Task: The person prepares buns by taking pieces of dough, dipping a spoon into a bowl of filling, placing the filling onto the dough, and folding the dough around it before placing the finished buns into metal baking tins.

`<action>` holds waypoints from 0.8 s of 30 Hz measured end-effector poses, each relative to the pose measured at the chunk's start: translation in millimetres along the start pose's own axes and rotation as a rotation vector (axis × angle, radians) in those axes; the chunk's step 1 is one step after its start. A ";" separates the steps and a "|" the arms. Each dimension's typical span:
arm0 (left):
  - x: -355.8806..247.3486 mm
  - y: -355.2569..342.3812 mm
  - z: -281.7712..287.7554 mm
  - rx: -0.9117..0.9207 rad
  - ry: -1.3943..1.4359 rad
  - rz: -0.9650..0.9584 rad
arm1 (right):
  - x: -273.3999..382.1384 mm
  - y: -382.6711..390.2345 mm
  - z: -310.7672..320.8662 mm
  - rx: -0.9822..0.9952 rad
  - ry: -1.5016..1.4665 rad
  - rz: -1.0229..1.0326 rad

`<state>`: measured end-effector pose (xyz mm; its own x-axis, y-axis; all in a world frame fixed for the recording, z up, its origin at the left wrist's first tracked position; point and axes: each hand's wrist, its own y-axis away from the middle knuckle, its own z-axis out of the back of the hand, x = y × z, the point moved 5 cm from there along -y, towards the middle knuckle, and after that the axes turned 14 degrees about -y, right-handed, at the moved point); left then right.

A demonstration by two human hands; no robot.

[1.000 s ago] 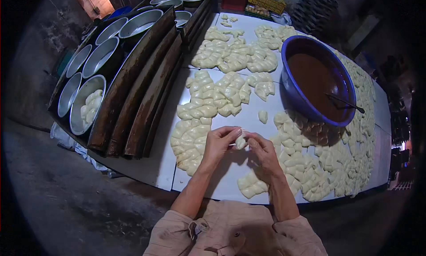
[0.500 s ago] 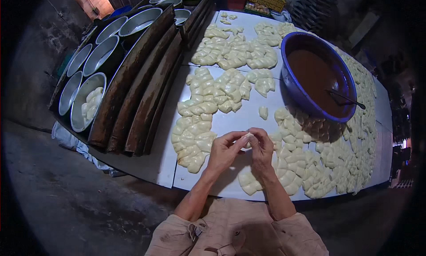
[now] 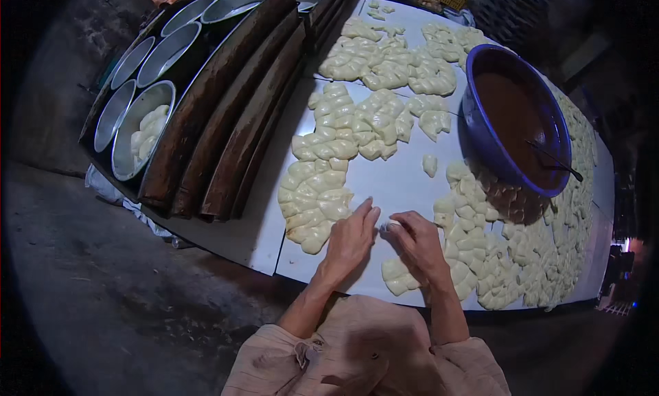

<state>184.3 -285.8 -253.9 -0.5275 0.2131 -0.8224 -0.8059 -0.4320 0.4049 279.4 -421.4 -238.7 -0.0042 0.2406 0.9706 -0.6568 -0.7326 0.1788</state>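
Note:
My left hand [image 3: 351, 241] reaches over the white tabletop with its fingers stretched out flat. It lies against the right edge of a patch of pale, glossy dough pieces [image 3: 312, 200]. Facing it across a small gap, my right hand [image 3: 419, 245] has thumb and fingers bent together, with a small pale bit of dough [image 3: 392, 224] at the tips, partly hidden. Beneath the right wrist lies a separate lump of dough [image 3: 399, 277]. One small loose dough piece [image 3: 430, 165] sits beyond my hands.
A blue basin [image 3: 473, 114] of brown liquid, with a dark-handled utensil [image 3: 559, 164] in it, stands at the right among many dough pieces [image 3: 535, 259]. On the left, dark curved boards [image 3: 226, 132] border oval metal tins [image 3: 171, 53]; one tin holds dough [image 3: 149, 132].
My hands, formerly together around a small pale piece, have moved apart. The left has straightened its fingers and lowered toward the dough patch. The whole view has shifted slightly.

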 end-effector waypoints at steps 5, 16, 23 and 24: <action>25.6 25.5 72.6 -0.553 -0.344 -0.057 | 13.4 -14.7 -11.8 -0.123 0.454 0.188; 47.8 40.1 100.2 -0.610 -0.624 -0.196 | 14.3 -66.7 -90.2 -0.154 0.613 0.143; 15.3 -11.4 105.9 -0.465 -0.686 -0.462 | 13.0 -75.2 -112.3 -0.218 0.575 0.231; 13.4 -25.2 101.7 -0.402 -0.707 -0.541 | 8.9 -78.2 -111.3 -0.194 0.518 0.157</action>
<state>170.2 -182.9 -234.4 -0.2584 0.8906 -0.3743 -0.9041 -0.3594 -0.2311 246.8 -291.1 -262.0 -0.4498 0.4549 0.7686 -0.7448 -0.6660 -0.0417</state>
